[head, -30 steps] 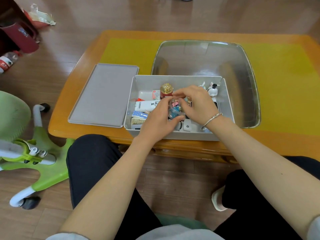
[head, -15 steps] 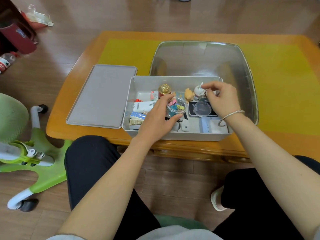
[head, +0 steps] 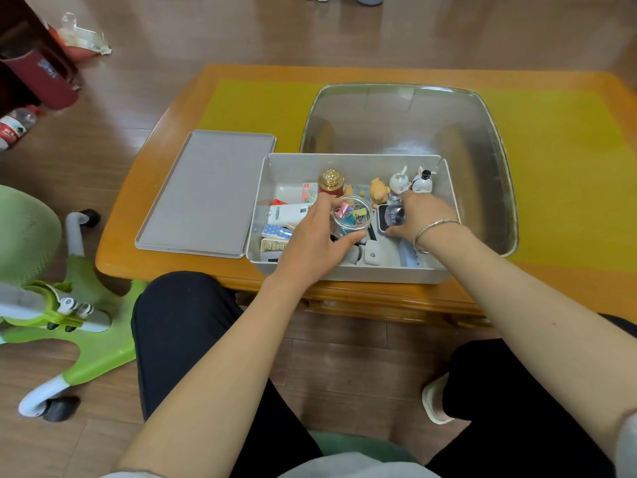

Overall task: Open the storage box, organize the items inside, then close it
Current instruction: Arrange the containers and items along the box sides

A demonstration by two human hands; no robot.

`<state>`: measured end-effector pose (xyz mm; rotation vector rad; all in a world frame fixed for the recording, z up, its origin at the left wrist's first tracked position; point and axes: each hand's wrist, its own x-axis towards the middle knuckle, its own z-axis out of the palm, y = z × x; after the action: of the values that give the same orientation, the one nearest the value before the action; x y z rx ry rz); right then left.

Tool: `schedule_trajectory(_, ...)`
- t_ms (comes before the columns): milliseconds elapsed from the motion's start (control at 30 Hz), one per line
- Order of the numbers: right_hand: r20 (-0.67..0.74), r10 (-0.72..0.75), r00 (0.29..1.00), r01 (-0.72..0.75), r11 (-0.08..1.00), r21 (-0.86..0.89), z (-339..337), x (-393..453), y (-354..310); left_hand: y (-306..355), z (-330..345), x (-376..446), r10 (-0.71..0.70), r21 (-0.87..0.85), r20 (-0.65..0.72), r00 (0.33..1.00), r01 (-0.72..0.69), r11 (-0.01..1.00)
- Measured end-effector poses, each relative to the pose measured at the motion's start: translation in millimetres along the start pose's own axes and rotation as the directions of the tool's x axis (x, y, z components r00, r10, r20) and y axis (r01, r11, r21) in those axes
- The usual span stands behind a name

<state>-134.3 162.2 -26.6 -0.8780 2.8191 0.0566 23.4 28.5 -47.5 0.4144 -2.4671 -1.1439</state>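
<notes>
The storage box [head: 348, 270] stood open at the near edge of the wooden table [head: 165, 108], its front wall almost flush with that edge. Its grey lid [head: 206, 193] lay flat on the table just beside the box's left wall.

Your left hand [head: 310, 246] reached in over the front wall and gripped a small clear cup of coloured binder clips [head: 351, 215] near the middle of the box: fingers curled round its far left side, thumb against its near side. The cup stood upright.

Your right hand [head: 422, 215], a bangle [head: 431, 231] at its wrist, rested over a dark round-faced item [head: 391, 215] in the right half of the box. The thumb lay at that item's near edge and the fingers curved down over its far side; whether they actually grasped it could not be determined.

Along the box's far wall stood, from left to right:
- a red bottle with a gold cap [head: 331, 182];
- an orange figurine [head: 379, 191];
- a white rabbit figurine [head: 399, 182];
- a white figurine with a black top [head: 422, 182].

Cards and small packets [head: 293, 212] lay stacked at the left wall. A large clear tub [head: 489, 139] sat on the table directly behind the box.
</notes>
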Motion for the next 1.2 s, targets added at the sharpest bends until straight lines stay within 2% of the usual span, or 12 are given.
schedule_trajectory(200,-0.01,-0.009,1.0,0.009,0.998,0.059,-2.2,-3.2,-3.3,-3.0,0.8,0.9,0.006,0.009,0.003,1.0,-0.006,1.0)
schedule_trajectory(300,-0.155,0.014,0.988,0.007,0.991,0.136,-5.6,-8.9,-1.6,-3.5,1.0,1.2,0.015,-0.005,-0.01,1.0,-0.015,1.0)
schedule_trajectory(400,-0.32,0.011,0.947,0.099,0.941,0.324,-12.7,-14.6,1.4,-2.8,1.7,0.4,-0.027,-0.027,-0.019,0.999,0.026,0.999)
schedule_trajectory(467,-0.344,0.032,0.939,0.171,0.821,0.544,-18.2,-18.9,-0.4,-2.3,2.3,-0.3,-0.042,-0.015,-0.01,0.999,0.042,0.999)
schedule_trajectory(533,-0.291,0.05,0.955,0.213,0.568,0.795,-25.2,-23.5,-5.8,-1.3,1.7,-0.6,-0.042,-0.022,-0.006,0.999,0.042,0.999)
schedule_trajectory(600,-0.24,0.008,0.971,0.222,0.351,0.91,-31.9,-26.2,-10.3,-0.3,0.5,-0.5,-0.032,-0.034,-0.009,0.999,0.031,0.999)
schedule_trajectory(733,-0.155,-0.085,0.984,0.168,0.185,0.968,-37.3,-28.4,-19.6,1.2,0.1,-1.6,-0.024,-0.048,-0.003,1.0,0.024,0.999)
schedule_trajectory(833,-0.024,-0.157,0.987,0.025,0.004,1.0,-32.5,-30.8,-27.0,0.7,-0.8,-2.2,-0.03,-0.064,-0.008,1.0,0.029,0.998)
schedule_trajectory(967,0.073,-0.191,0.979,-0.078,-0.022,0.997,-27.9,-30.8,-32.9,0.4,-1.6,-2.0,-0.039,-0.052,-0.014,0.999,0.038,0.998)
schedule_trajectory(1200,0.129,-0.214,0.968,-0.134,-0.008,0.991,-26.9,-30.1,-36.2,1.2,-2.6,-1.8,-0.019,-0.117,0.01,1.0,0.02,0.993)
